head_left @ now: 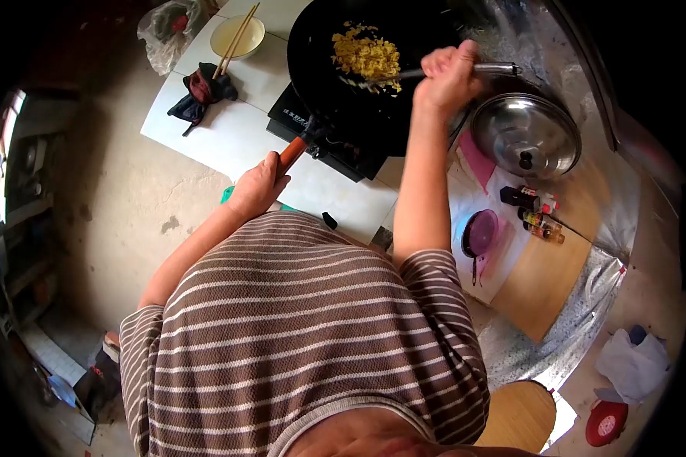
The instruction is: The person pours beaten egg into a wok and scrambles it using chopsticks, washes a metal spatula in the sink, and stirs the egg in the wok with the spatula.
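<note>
My left hand (259,186) is wrapped round the reddish-brown handle (292,154) of a large black wok (312,46). Yellow scrambled egg pieces (366,55) lie in a heap inside the wok. In my right hand (450,76), above the wok's right side, is a metal spatula (499,68). Its shaft runs left out of my fist, and its far end reaches the lower edge of the egg. A black stove (351,158) shows partly under the wok.
Left of the wok are a pale bowl (236,47) with chopsticks (240,34) across it and a dark cloth (198,95). A steel lid (526,141), bottles (541,226) and a small purple-toned pan (480,233) are on the right. A wooden stool (518,415) stands lower right.
</note>
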### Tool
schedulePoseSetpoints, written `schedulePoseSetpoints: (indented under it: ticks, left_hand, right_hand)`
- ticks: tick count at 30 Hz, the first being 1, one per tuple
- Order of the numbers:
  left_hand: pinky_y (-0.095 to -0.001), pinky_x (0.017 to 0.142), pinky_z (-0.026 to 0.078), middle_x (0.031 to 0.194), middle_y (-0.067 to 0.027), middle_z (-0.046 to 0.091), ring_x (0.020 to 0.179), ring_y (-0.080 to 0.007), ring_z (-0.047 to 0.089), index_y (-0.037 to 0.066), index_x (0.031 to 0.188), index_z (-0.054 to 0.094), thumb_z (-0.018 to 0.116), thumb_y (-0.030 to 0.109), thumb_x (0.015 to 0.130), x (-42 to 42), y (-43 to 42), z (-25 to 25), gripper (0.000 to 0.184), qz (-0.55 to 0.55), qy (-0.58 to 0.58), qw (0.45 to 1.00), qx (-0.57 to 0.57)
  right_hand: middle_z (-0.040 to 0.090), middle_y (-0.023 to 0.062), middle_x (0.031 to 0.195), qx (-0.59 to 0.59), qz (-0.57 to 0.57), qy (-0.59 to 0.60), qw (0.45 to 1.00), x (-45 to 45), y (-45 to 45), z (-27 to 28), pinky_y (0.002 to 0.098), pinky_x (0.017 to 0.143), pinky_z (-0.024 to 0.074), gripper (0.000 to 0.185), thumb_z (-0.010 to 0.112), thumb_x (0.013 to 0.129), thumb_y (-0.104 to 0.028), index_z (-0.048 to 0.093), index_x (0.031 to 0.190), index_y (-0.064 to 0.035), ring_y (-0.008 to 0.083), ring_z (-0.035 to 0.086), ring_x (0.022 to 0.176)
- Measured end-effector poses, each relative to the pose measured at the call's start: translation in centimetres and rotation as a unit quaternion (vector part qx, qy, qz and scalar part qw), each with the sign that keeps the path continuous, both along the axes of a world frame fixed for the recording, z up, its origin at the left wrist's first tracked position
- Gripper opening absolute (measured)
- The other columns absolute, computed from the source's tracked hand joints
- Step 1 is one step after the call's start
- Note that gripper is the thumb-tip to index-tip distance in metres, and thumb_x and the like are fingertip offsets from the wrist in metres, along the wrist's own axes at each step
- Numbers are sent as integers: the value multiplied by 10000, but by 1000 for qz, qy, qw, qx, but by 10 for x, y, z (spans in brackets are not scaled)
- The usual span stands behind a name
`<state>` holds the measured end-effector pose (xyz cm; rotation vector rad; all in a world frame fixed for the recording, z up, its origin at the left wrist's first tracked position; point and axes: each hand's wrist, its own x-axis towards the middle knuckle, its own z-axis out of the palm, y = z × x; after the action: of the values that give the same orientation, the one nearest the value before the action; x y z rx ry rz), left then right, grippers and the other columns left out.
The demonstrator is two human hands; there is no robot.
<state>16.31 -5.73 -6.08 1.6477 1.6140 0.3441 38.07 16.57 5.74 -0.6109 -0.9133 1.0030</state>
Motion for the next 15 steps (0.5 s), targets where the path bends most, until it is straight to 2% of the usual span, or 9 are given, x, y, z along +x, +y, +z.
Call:
schedulePoseSetpoints:
  ticks: [2,4,6,7,12,14,15]
  left_hand:
    - [-515,684,475,862,-277,603,782,-456,593,11,1003,357,580,258,879,1,-1,1,356,-2,4,1000,-8]
    - [-514,685,475,858,-275,603,779,-455,593,12,1010,353,579,258,879,0,0,5,359,0,8,1000,-20]
    - [-515,682,475,855,-271,604,771,-454,594,12,1012,351,579,258,880,-2,0,-2,360,-5,3,1000,-6]
    - [-516,678,476,851,-268,606,763,-453,595,13,1014,350,578,257,880,-2,-2,-6,360,-8,-4,1000,3]
    - [-512,678,477,846,-261,609,762,-450,596,14,1016,346,579,253,879,-3,0,-1,360,-5,-2,1000,-3]
    - [-511,680,478,846,-260,609,766,-448,597,15,1015,346,579,251,879,-4,1,1,359,-7,3,1000,-11]
    - [-510,679,478,846,-261,609,766,-447,597,16,1014,346,579,250,878,-4,1,2,357,-6,4,1000,-3]
  right_hand:
    - [362,-16,515,58,-17,48,997,-13,19,-13,268,398,259,349,548,948,-261,386,687,-95,80,313,432]
    - [382,-7,542,62,-29,70,995,-7,34,-14,257,402,259,295,545,940,-223,397,720,-93,84,338,460]
    - [390,-4,576,25,-64,41,997,3,24,10,247,405,260,234,546,921,-174,407,749,-97,86,353,479]
    - [383,-11,593,11,-39,48,998,15,19,18,230,406,259,199,560,897,-144,414,769,-101,85,352,485]
    - [355,-33,541,-40,-44,-115,992,57,4,31,219,395,227,219,540,866,-84,415,686,-96,48,302,443]
    - [332,-38,501,-30,-66,-112,991,57,20,18,217,390,214,268,545,855,-76,396,633,-97,49,277,412]
    - [329,-35,495,13,-21,-88,996,55,35,8,220,387,208,287,537,851,-68,380,612,-99,53,276,408]
